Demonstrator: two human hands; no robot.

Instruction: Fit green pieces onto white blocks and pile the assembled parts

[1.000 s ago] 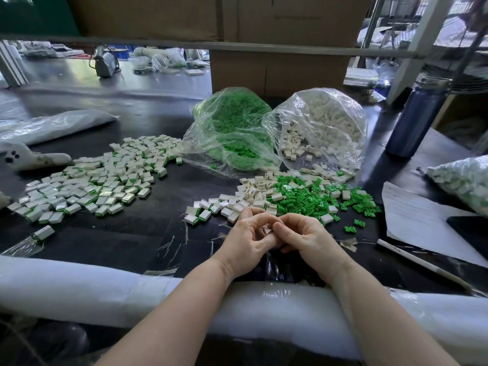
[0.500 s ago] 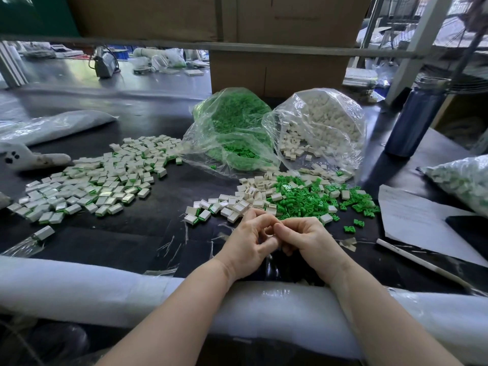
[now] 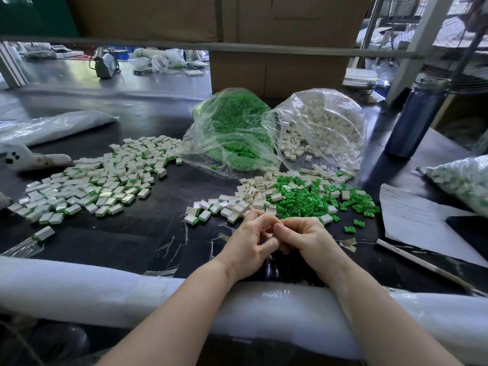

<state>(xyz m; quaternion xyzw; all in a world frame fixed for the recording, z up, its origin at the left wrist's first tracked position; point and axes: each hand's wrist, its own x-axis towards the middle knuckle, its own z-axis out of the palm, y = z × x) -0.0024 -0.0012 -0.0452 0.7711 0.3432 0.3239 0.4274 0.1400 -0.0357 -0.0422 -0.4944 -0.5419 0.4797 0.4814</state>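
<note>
Little has shifted over the past second: both hands stay pressed together at the near middle of the table, fingertips working the same spot. Left hand [image 3: 248, 241] has its fingers curled inward, knuckles up, meeting the curled fingers and thumb of the right hand [image 3: 303, 237]; whatever they pinch is hidden between them, so I cannot tell what it is. Both forearms rest across the white padded table edge [image 3: 79, 283]. Just beyond the fingertips lie loose white blocks [image 3: 253, 192] and green pieces [image 3: 306, 202]. Well to the left spreads the pile of assembled parts [image 3: 105, 178].
</note>
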